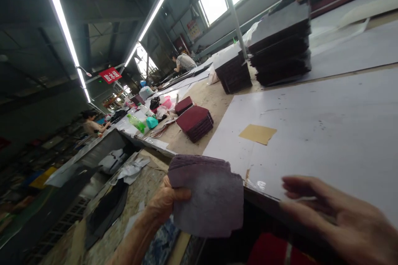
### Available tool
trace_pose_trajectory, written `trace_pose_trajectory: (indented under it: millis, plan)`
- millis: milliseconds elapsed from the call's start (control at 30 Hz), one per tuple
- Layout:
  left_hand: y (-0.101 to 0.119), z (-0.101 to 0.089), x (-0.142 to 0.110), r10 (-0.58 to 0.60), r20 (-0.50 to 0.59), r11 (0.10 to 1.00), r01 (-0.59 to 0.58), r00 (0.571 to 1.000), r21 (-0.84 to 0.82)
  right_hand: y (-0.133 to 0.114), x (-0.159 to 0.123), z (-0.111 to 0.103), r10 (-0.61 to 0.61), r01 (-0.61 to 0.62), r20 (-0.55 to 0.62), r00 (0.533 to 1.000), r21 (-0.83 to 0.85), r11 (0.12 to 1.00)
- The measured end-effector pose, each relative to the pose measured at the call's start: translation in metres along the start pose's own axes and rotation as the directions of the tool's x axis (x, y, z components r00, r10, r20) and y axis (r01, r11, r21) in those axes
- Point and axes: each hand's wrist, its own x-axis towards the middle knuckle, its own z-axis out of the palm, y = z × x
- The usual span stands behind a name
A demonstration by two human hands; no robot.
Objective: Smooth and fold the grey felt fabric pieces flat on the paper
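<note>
My left hand (169, 198) grips a stack of purple-grey cut sheets (208, 198) by its left edge, thumb on top. The stack is held tilted in front of the table's near edge, its layers fanned slightly at the far side. My right hand (338, 215) is to the right of the stack, apart from it, over the table edge. Its fingers are extended with a gap to the thumb, somewhat blurred, and I see nothing held in it. Beyond the stack, a pile of dark red cut pieces (195, 122) sits on the table.
A white-topped table (323, 149) carries a tan paper scrap (258, 133) and tall dark stacks (280, 45). Further left lie a green bottle (136, 123) and bags. A lower shelf with scraps (133, 169) stands at left. Other people work farther off.
</note>
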Motion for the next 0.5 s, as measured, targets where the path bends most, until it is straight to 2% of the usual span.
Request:
trace_pose_trajectory:
  millis: [33, 67, 133, 200, 233, 267, 333, 400, 500]
  plan:
    - [-0.001, 0.007, -0.001, 0.000, -0.007, 0.999, -0.001, 1.000, -0.054, -0.009, -0.008, 0.009, 0.037, -0.055, 0.154, 0.987, 0.113, 0.992]
    - [-0.002, 0.013, -0.003, -0.002, -0.015, 0.995, 0.000, 1.000, -0.101, -0.018, -0.014, 0.018, 0.023, -0.095, 0.313, 0.950, 0.218, 0.971]
    - [-0.003, 0.024, -0.006, -0.017, 0.001, 0.987, 0.017, 1.000, -0.161, -0.036, -0.022, 0.029, -0.099, -0.129, 0.451, 0.887, 0.448, 0.885]
    - [-0.005, 0.031, -0.007, -0.047, 0.066, 0.984, 0.057, 0.997, -0.172, -0.053, -0.025, 0.033, -0.220, -0.162, 0.499, 0.839, 0.613, 0.773]
    - [-0.007, 0.034, -0.007, -0.056, 0.107, 0.984, 0.073, 0.993, -0.166, -0.059, -0.025, 0.033, -0.236, -0.196, 0.511, 0.827, 0.654, 0.731]
    - [-0.009, 0.035, -0.007, -0.058, 0.144, 0.985, 0.080, 0.988, -0.155, -0.065, -0.024, 0.033, -0.211, -0.245, 0.520, 0.827, 0.673, 0.697]
    - [-0.013, 0.037, -0.006, -0.054, 0.198, 0.988, 0.080, 0.979, -0.130, -0.069, -0.020, 0.033, -0.078, -0.386, 0.538, 0.839, 0.691, 0.612]
    - [-0.014, 0.034, -0.006, -0.074, 0.233, 0.990, 0.099, 0.970, -0.096, -0.066, -0.016, 0.038, 0.060, -0.518, 0.561, 0.826, 0.711, 0.476]
    - [-0.007, 0.025, -0.006, -0.118, 0.232, 0.983, 0.146, 0.966, -0.109, -0.056, -0.010, 0.050, 0.161, -0.589, 0.570, 0.806, 0.743, 0.318]
